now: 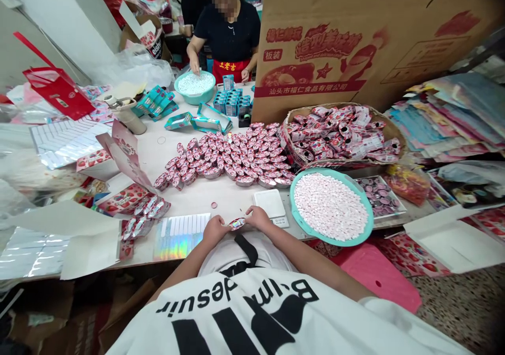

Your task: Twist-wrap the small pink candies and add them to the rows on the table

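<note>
Counter: a broad heap of finished pink tins mid-surface, more in the basket. Teal bowl of white candies sits full, so plenty appears left. Small scale beside it. Left hand and right hand pinch one small tin together at the near edge.

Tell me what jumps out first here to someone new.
The spread of pink tins across the middle of the table, then the teal bowl of white candies at the right. At the near edge, the left hand and right hand hold one small tin between them.
</note>
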Demonstrator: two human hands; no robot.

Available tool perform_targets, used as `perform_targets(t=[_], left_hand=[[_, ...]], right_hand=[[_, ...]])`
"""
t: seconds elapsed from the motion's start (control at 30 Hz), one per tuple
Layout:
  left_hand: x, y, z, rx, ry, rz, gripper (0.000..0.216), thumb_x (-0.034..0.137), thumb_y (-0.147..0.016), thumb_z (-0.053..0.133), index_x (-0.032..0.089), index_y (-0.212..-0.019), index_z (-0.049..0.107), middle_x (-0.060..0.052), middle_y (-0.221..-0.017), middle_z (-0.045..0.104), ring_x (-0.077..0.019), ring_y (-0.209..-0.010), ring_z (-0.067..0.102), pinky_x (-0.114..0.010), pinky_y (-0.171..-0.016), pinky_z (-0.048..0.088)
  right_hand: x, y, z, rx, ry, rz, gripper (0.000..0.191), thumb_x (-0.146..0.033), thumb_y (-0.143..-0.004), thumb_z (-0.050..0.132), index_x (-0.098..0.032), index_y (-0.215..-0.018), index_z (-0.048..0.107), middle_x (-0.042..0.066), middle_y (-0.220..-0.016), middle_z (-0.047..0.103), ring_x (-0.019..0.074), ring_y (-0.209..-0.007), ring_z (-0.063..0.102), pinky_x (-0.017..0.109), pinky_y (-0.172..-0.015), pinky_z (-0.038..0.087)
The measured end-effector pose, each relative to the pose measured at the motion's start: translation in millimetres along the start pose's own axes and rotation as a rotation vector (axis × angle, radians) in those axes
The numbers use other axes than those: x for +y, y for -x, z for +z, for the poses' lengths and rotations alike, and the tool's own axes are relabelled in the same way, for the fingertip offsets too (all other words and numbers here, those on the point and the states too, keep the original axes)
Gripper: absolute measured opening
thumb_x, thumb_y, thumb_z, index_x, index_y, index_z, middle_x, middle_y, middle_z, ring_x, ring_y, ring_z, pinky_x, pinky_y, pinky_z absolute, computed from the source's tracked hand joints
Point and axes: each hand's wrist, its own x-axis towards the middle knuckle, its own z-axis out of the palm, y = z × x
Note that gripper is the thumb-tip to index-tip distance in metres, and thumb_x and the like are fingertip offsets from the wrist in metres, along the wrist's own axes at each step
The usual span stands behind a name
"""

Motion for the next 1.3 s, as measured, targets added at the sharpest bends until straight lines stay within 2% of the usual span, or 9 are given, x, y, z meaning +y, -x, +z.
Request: perform_targets(t=[0.1, 0.33, 0.53, 0.67, 0.87, 1.0, 1.1, 1.23, 1.3], left_hand=[[-10, -4, 3, 0.018, -0.055, -0.011, 0.046, 0.053, -0.060, 0.072, 0.017, -0.085, 0.058, -0.003, -0.077, 0.066, -0.0192, -0.071, 0.060, -0.026, -0.057, 0.037], [-6, -15, 19, -0.149, 0.175, 0.324, 0.043, 0.047, -0.071, 0.065, 0.016, -0.101, 0.066, -0.009, -0.101, 0.069, -0.0215, -0.088, 0.062, -0.032, -0.078, 0.047], [-19, -25, 28, -0.260, 0.442, 0.258, 0.045, 0.041, -0.072, 0.066, 0.016, -0.109, 0.069, -0.010, -0.109, 0.071, -0.0241, -0.098, 0.064, -0.037, -0.090, 0.049], [-24, -25, 23, -0.314, 0.527, 0.231, 0.042, 0.037, -0.074, 0.063, 0.016, -0.110, 0.068, -0.010, -0.110, 0.072, -0.0238, -0.101, 0.065, -0.038, -0.093, 0.049], [-9, -20, 23, -0.251, 0.449, 0.156, 0.036, 0.038, -0.073, 0.064, 0.016, -0.101, 0.071, -0.010, -0.107, 0.072, -0.0246, -0.102, 0.064, -0.037, -0.095, 0.048], [-9, -21, 28, -0.240, 0.403, 0.192, 0.041, 0.043, -0.074, 0.062, 0.014, -0.101, 0.070, -0.011, -0.103, 0.073, -0.0243, -0.096, 0.065, -0.037, -0.090, 0.050], [-16, -25, 28, -0.267, 0.384, 0.317, 0.034, 0.038, -0.077, 0.059, 0.017, -0.101, 0.071, -0.008, -0.104, 0.072, -0.0215, -0.097, 0.065, -0.034, -0.092, 0.049], [-21, -28, 24, -0.197, 0.288, 0.537, 0.035, 0.030, -0.079, 0.055, 0.019, -0.111, 0.067, -0.009, -0.118, 0.067, -0.0217, -0.112, 0.058, -0.035, -0.101, 0.042], [-21, -29, 22, -0.258, 0.235, 0.601, 0.041, 0.031, -0.079, 0.057, 0.022, -0.118, 0.063, -0.008, -0.120, 0.066, -0.0226, -0.112, 0.058, -0.036, -0.099, 0.043]], right_hand=[[-1, -1, 1, -0.061, -0.018, 0.002, 0.018, -0.018, -0.060, 0.075, -0.017, -0.077, 0.069, -0.001, -0.069, 0.058, 0.0126, -0.064, 0.052, 0.022, -0.060, 0.035], [-5, 8, 9, -0.092, -0.124, -0.049, 0.019, -0.025, -0.066, 0.075, -0.018, -0.082, 0.067, -0.003, -0.065, 0.057, 0.0123, -0.065, 0.052, 0.022, -0.059, 0.034], [-6, 2, 15, -0.223, -0.290, 0.071, 0.013, -0.011, -0.078, 0.062, -0.015, -0.090, 0.061, -0.004, -0.058, 0.058, 0.0108, -0.056, 0.057, 0.020, -0.054, 0.040], [-5, -3, 14, -0.285, -0.353, 0.114, 0.014, -0.007, -0.075, 0.063, -0.016, -0.086, 0.061, -0.006, -0.051, 0.055, 0.0117, -0.053, 0.058, 0.020, -0.052, 0.042], [-3, 1, 9, -0.306, -0.366, 0.087, 0.022, -0.016, -0.068, 0.073, -0.017, -0.086, 0.061, -0.007, -0.049, 0.056, 0.0108, -0.049, 0.054, 0.019, -0.048, 0.037], [-4, -4, 7, -0.336, -0.384, 0.072, 0.020, -0.014, -0.067, 0.071, -0.016, -0.082, 0.059, -0.007, -0.046, 0.054, 0.0109, -0.049, 0.055, 0.019, -0.049, 0.038], [-4, -11, 3, -0.391, -0.394, 0.058, 0.014, -0.013, -0.069, 0.067, -0.016, -0.078, 0.059, -0.006, -0.048, 0.056, 0.0113, -0.049, 0.056, 0.020, -0.051, 0.041], [-4, -10, -1, -0.408, -0.381, 0.049, 0.004, -0.017, -0.074, 0.057, -0.018, -0.078, 0.059, -0.004, -0.054, 0.059, 0.0129, -0.051, 0.057, 0.024, -0.053, 0.044], [-5, -6, 1, -0.385, -0.379, 0.060, 0.007, -0.019, -0.076, 0.052, -0.019, -0.078, 0.058, -0.003, -0.053, 0.057, 0.0150, -0.052, 0.057, 0.026, -0.054, 0.045]])
